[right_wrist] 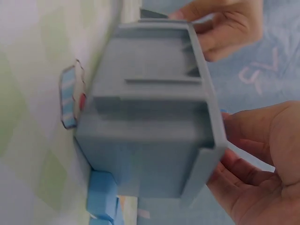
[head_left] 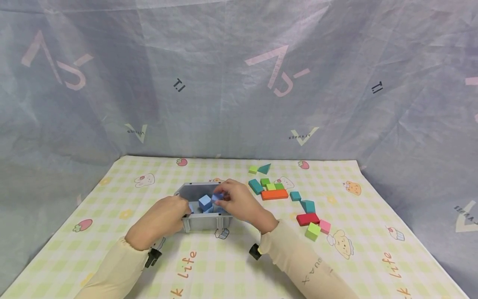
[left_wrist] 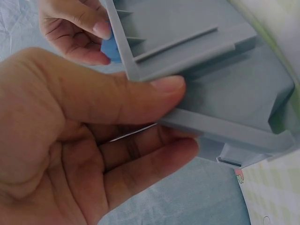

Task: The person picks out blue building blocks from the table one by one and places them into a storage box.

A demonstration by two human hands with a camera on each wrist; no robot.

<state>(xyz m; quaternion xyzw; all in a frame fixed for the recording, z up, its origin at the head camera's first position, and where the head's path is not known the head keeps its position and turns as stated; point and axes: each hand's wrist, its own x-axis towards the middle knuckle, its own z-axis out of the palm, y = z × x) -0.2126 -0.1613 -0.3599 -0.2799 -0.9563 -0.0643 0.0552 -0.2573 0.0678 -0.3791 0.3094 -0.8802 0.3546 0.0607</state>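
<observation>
Two hands were seen at a grey bin (head_left: 204,222) near the middle of the worktop (head_left: 112,232), which was covered by a checked cloth printed with cartoon animals and backed by a pale fabric curtain (head_left: 224,83). The bin was stood upright on the cloth, with several blue blocks (head_left: 204,202) lying inside it.

The bin's left wall was gripped by the left hand (head_left: 164,218): in the left wrist view the thumb (left_wrist: 140,96) was pressed along a ridge of the wall while the other fingers were curled beneath the rim, so the hand was closed on the bin. The right hand (head_left: 240,203) was held over the bin's right side, and a small blue block (head_left: 217,197) was pinched between its thumb and fingertips just above the opening; the same block (left_wrist: 110,48) was glimpsed at the fingertips in the left wrist view. In the right wrist view the right palm was seen close beside the bin's rim, and whether it touched could not be told.

To the right of the bin, loose blocks were scattered: an orange bar (head_left: 274,194), a red block (head_left: 308,219), teal blocks (head_left: 255,186), green blocks (head_left: 313,231) and one pink block (head_left: 325,226).
</observation>
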